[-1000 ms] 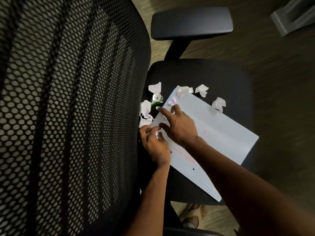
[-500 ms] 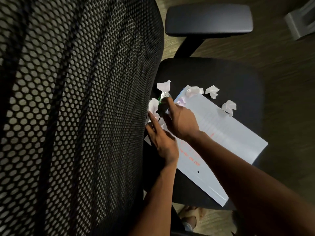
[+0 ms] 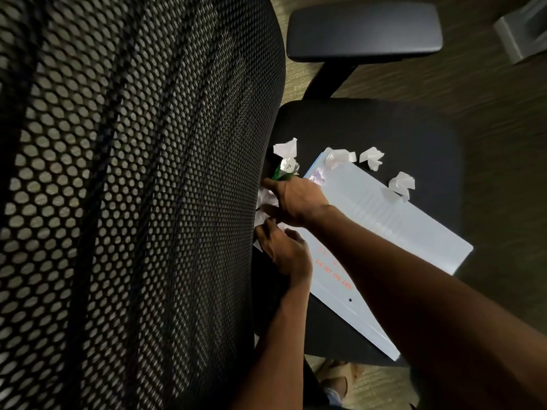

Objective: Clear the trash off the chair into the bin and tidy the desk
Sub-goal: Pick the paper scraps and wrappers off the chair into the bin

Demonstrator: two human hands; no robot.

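Several crumpled white paper scraps lie on the black chair seat: one at the back, one on the sheet's far corner, two more to the right. A green and silver wrapper lies against the backrest. A large white sheet with red print covers the seat's middle. My right hand reaches to the backrest, its thumb and fingers closed around a crumpled paper wad. Just below, my left hand is curled at the sheet's near corner; what it holds is hidden.
The chair's black mesh backrest fills the left half of the view. Its armrest juts out beyond the seat. A grey object stands on the floor at top right. A sandalled foot shows below the seat.
My right hand has moved from the sheet's corner left towards the backrest and onto the paper wad. My left hand stayed close beneath it. The view shifted slightly.
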